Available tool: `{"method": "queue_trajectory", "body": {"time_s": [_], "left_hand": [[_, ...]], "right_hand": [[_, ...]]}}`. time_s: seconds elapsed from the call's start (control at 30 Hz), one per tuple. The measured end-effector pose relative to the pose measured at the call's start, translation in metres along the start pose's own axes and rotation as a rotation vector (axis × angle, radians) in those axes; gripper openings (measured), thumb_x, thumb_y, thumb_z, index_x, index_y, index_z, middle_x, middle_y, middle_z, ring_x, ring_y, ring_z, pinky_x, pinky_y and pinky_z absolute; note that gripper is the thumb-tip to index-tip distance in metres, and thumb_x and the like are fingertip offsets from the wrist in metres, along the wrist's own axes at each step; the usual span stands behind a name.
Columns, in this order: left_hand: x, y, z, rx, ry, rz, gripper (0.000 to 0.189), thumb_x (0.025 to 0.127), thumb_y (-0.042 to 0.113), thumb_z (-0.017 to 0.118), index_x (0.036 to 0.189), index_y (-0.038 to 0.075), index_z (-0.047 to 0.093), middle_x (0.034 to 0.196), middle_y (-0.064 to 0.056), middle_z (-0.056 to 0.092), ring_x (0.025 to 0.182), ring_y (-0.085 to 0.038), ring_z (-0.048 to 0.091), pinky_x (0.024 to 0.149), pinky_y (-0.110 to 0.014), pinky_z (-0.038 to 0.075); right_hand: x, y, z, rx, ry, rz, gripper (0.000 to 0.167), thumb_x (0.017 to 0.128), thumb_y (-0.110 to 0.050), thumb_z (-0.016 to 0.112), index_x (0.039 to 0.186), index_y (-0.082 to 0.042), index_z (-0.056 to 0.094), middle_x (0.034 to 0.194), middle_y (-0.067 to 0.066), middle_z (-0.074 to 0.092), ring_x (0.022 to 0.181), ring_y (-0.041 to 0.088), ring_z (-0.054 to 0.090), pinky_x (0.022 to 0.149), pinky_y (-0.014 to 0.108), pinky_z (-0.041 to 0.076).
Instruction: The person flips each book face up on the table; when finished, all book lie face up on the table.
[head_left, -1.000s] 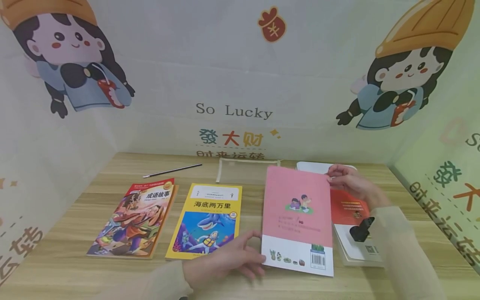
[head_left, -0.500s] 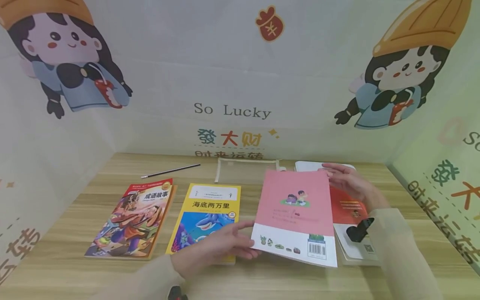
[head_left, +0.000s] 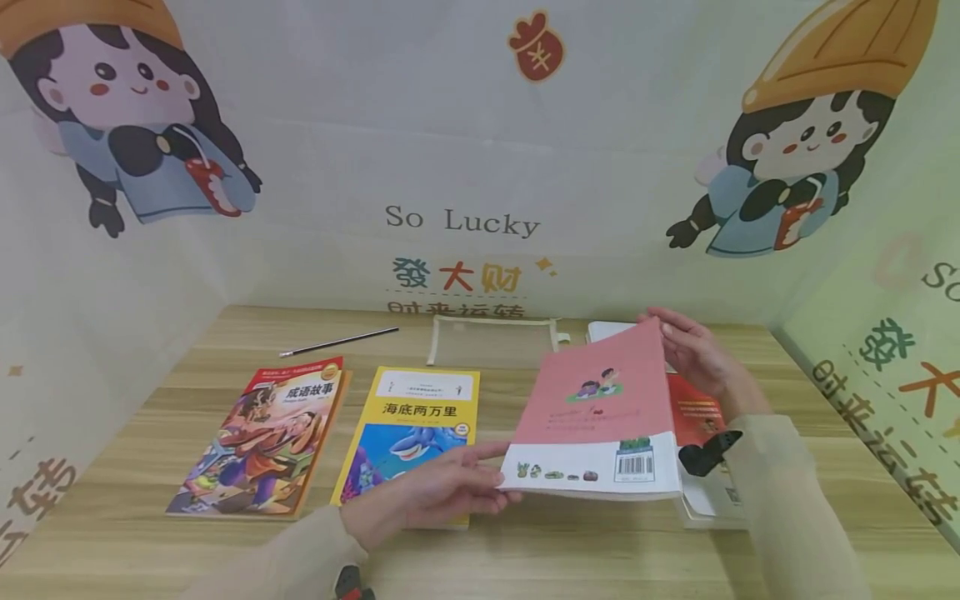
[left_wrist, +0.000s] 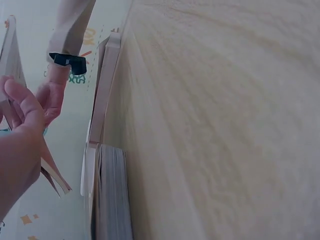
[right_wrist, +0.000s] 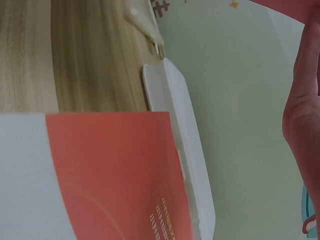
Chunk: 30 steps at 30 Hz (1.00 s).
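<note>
A pink and white book, back cover with a barcode facing up, is held above the table and tilted. My left hand pinches its lower left corner. At its upper right corner, my right hand grips the edge; some of those fingers are hidden behind the cover. In the left wrist view, the raised book's page edges show below my left hand. Only a pink corner of the book appears in the right wrist view, beside my right hand.
A red and white book lies under the right forearm, with a white flat object behind it. Left of the hands lie a yellow book and a red storybook. Farther back are a pencil and mesh pouch.
The pink book's lower edge has risen and shifted, so the book now slants more. My left hand has moved slightly left and up with it; my right hand has raised the far corner.
</note>
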<state>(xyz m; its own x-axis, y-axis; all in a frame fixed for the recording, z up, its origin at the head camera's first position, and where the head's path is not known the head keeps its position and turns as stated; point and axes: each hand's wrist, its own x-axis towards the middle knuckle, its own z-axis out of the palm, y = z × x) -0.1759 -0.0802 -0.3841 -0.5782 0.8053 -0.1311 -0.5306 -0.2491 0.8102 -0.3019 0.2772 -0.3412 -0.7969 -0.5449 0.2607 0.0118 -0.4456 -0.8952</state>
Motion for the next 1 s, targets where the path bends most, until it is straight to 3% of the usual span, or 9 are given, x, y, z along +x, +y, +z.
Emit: {"method": "queue_trajectory", "body": {"time_s": [0.23, 0.43, 0.53, 0.63, 0.83, 0.9, 1.0], "left_hand": [[0.000, -0.001, 0.000, -0.033, -0.095, 0.010, 0.049, 0.091, -0.001, 0.036, 0.138, 0.000, 0.021, 0.116, -0.012, 0.049, 0.086, -0.013, 0.055, 0.072, -0.019, 0.044], [0.001, -0.001, 0.004, 0.018, -0.106, 0.016, 0.048, 0.090, 0.000, 0.041, 0.135, -0.003, 0.025, 0.112, -0.012, 0.053, 0.084, -0.012, 0.056, 0.070, -0.018, 0.045], [0.001, -0.003, 0.005, 0.063, -0.050, 0.048, 0.051, 0.089, -0.001, 0.043, 0.136, -0.004, 0.023, 0.105, -0.013, 0.058, 0.080, -0.012, 0.058, 0.069, -0.018, 0.046], [0.002, -0.006, 0.007, 0.110, 0.066, 0.079, 0.052, 0.089, -0.001, 0.045, 0.136, -0.004, 0.023, 0.097, -0.017, 0.061, 0.075, -0.013, 0.060, 0.068, -0.020, 0.048], [0.006, -0.014, 0.011, 0.305, 0.304, 0.110, 0.034, 0.087, 0.004, 0.053, 0.119, -0.007, 0.049, 0.094, -0.022, 0.061, 0.072, -0.016, 0.062, 0.068, -0.026, 0.051], [0.007, -0.017, 0.012, 0.362, 0.334, 0.111, 0.029, 0.087, 0.006, 0.053, 0.113, -0.007, 0.054, 0.093, -0.023, 0.061, 0.073, -0.017, 0.062, 0.070, -0.028, 0.051], [0.007, -0.018, 0.014, 0.392, 0.327, 0.107, 0.029, 0.088, 0.009, 0.053, 0.112, -0.007, 0.056, 0.093, -0.024, 0.061, 0.075, -0.019, 0.062, 0.072, -0.032, 0.051]], "right_hand": [[0.004, 0.000, 0.005, 0.095, -0.030, -0.018, 0.031, 0.095, -0.005, 0.033, 0.113, -0.006, 0.058, 0.110, 0.008, 0.059, 0.098, 0.016, 0.056, 0.082, 0.026, 0.046], [0.009, 0.000, 0.005, 0.123, -0.138, -0.079, 0.030, 0.096, -0.005, 0.030, 0.111, -0.001, 0.056, 0.105, 0.009, 0.059, 0.093, 0.017, 0.056, 0.080, 0.027, 0.047], [0.009, -0.002, 0.006, 0.137, -0.161, -0.113, 0.030, 0.096, -0.004, 0.029, 0.109, 0.002, 0.056, 0.103, 0.011, 0.058, 0.091, 0.019, 0.056, 0.080, 0.027, 0.047], [0.009, -0.004, 0.006, 0.132, -0.159, -0.144, 0.029, 0.096, -0.002, 0.029, 0.107, 0.003, 0.056, 0.102, 0.012, 0.059, 0.089, 0.019, 0.056, 0.080, 0.027, 0.047], [0.010, -0.007, 0.007, 0.110, -0.106, -0.165, 0.026, 0.095, 0.000, 0.032, 0.104, 0.004, 0.056, 0.099, 0.012, 0.059, 0.087, 0.018, 0.056, 0.081, 0.024, 0.046], [0.011, -0.007, 0.009, 0.092, -0.080, -0.163, 0.025, 0.094, 0.000, 0.033, 0.102, 0.003, 0.057, 0.097, 0.011, 0.060, 0.086, 0.017, 0.055, 0.081, 0.023, 0.045], [0.012, -0.008, 0.012, 0.062, -0.041, -0.168, 0.022, 0.093, 0.000, 0.036, 0.099, 0.002, 0.058, 0.095, 0.010, 0.060, 0.084, 0.016, 0.055, 0.079, 0.023, 0.045]]}}
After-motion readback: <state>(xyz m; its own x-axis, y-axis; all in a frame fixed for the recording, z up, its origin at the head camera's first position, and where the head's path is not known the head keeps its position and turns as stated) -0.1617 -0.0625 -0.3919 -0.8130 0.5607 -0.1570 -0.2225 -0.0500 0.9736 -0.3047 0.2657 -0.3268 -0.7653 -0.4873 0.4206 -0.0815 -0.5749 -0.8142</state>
